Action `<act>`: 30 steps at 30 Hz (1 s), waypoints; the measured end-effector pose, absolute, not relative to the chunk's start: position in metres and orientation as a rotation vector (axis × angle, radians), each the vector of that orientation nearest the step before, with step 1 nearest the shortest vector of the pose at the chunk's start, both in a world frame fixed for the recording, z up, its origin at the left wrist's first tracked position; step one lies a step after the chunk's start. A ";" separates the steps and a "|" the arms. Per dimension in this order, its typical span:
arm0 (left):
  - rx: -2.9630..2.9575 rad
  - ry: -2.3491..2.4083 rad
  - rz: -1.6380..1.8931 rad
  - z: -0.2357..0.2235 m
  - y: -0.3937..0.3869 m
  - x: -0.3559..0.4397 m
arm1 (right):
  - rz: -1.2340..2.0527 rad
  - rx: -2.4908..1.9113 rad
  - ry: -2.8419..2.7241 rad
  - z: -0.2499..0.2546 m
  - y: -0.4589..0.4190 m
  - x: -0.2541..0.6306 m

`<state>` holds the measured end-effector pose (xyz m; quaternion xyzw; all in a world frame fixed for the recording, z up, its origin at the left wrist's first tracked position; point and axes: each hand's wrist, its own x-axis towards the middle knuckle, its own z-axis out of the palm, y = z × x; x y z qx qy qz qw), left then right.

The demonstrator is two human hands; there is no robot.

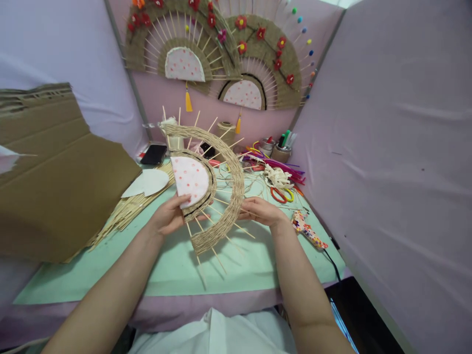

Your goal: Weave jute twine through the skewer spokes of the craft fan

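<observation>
A half-round fan (235, 184) of thin sticks and wound twine is held tilted above the table, its straight side facing left. At its centre is a white half-circle (190, 178) with pink dots, edged by a black line and more twine. My left hand (171, 215) grips the lower corner of that half-circle, thumb on the front and fingers behind. At the outer twine band, my right hand (261, 210) is closed on the fan's right edge around the stick ends; some of its fingers are hidden behind the fan.
Two finished fans (184, 64) with red flowers hang on the back wall. A cardboard sheet (73, 187) stands left, beside a bundle of sticks (129, 211) and a white paper cutout (147, 183). Scissors (278, 195), a flowered glue gun (308, 230) and a pen cup (282, 153) are right.
</observation>
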<state>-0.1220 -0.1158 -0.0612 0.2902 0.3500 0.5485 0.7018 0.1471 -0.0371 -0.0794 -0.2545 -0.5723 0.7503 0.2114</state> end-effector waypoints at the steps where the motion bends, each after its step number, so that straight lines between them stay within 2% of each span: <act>1: 0.653 0.776 1.211 -0.061 -0.116 -0.122 | 2.106 -0.704 -1.593 -0.081 -0.037 0.147; 7: 0.682 0.756 1.173 -0.062 -0.118 -0.121 | 2.175 -0.746 -1.522 -0.087 -0.039 0.139; 20: 0.667 0.820 1.211 -0.066 -0.112 -0.128 | 2.089 -0.880 -1.493 -0.083 -0.038 0.147; 26: 0.663 0.822 1.216 -0.059 -0.115 -0.134 | 1.928 -0.977 -1.160 -0.073 -0.030 0.163; 30: 0.717 0.807 1.123 -0.060 -0.118 -0.134 | 1.996 -0.947 -1.161 -0.075 -0.028 0.164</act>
